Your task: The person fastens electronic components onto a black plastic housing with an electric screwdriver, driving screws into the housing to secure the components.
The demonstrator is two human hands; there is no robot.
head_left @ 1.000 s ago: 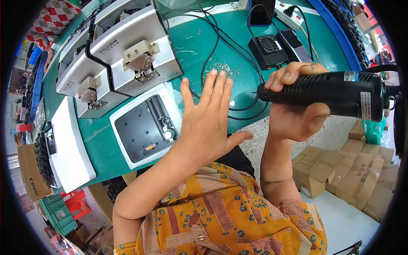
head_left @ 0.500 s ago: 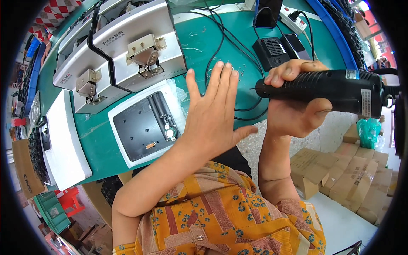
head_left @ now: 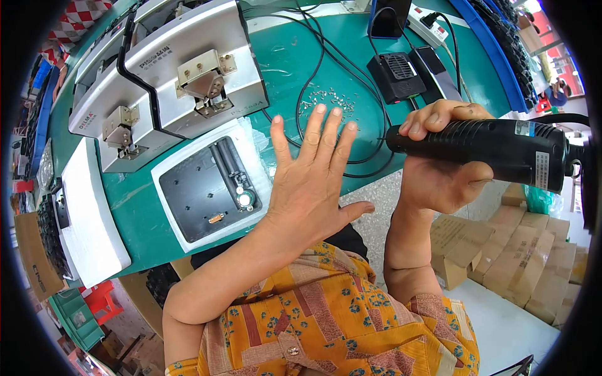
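Note:
My right hand [head_left: 445, 169] is wrapped round a black electric screwdriver [head_left: 489, 147], held level with its thin bit pointing left. Fingers spread and palm down, my left hand [head_left: 313, 169] holds nothing above the bench's front edge. Beyond its fingertips, many small loose screws [head_left: 329, 97] lie scattered on the green mat [head_left: 282, 56]. To the left of that hand, a black flat housing [head_left: 200, 194] rests on a white foam pad [head_left: 164, 182]. A dark tube-like part, a round silver-and-green piece and a small copper-coloured piece are on the housing.
Two silver screw-feeding machines [head_left: 188, 66] stand at the back left. A black cable [head_left: 323, 50] loops round the screws. A black speaker-like box [head_left: 395, 76] and a white power strip [head_left: 427, 26] sit at the back right. Cardboard boxes [head_left: 520, 250] are stacked on the right.
The bench has shifted slightly left and down in view, and more of the screws show beyond my left fingertips. Both hands keep nearly the same pose; the screwdriver stays in my right.

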